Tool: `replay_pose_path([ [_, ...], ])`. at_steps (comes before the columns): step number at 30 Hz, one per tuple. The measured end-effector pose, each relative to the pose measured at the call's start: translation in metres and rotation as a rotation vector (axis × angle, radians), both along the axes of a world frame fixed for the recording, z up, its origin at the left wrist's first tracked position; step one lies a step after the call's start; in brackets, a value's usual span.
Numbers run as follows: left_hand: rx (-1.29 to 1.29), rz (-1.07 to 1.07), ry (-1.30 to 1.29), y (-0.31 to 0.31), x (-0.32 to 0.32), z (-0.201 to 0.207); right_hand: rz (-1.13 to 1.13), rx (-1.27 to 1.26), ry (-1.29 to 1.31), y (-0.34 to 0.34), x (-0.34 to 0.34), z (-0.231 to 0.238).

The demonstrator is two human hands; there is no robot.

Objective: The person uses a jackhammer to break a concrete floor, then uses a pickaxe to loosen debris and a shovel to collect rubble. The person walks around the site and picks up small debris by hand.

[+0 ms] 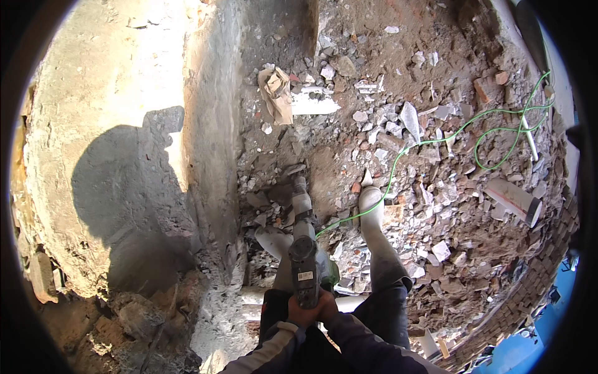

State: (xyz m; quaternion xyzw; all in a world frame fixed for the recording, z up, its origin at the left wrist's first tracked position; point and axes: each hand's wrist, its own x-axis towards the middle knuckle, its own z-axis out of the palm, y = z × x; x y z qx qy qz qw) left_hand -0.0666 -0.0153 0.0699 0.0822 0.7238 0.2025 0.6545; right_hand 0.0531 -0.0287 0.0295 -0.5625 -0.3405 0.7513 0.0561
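Both of my hands are closed at the rear end of a dark grey demolition hammer at lower centre. My left hand wraps its left side, and my right hand meets it on the right. The handle itself is mostly hidden under the fingers and the tool's body. Pointing away from me, the hammer's front end reaches down into the rubble between my boots. Its tip sits by a flat stone; whether they touch, I cannot tell. A green cable runs from near the tool to the right.
Broken brick, stone and plaster cover the ground. My right boot is beside the cable. A concrete ledge and a wall with my shadow stand left. Crumpled brown paper lies ahead, a pipe piece at right.
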Motion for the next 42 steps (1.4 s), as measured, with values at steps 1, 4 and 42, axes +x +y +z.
replay_pose_path([
  [1,0.001,-0.008,0.005,-0.003,-0.002,-0.001,0.092,0.07,-0.031,0.0,-0.002,0.001],
  [4,0.019,0.015,0.019,0.009,-0.012,0.009,0.067,0.0,-0.025,0.019,-0.014,0.015],
  [42,0.334,-0.324,0.209,0.196,-0.042,0.086,-0.211,0.135,0.17,0.196,-0.056,0.082],
])
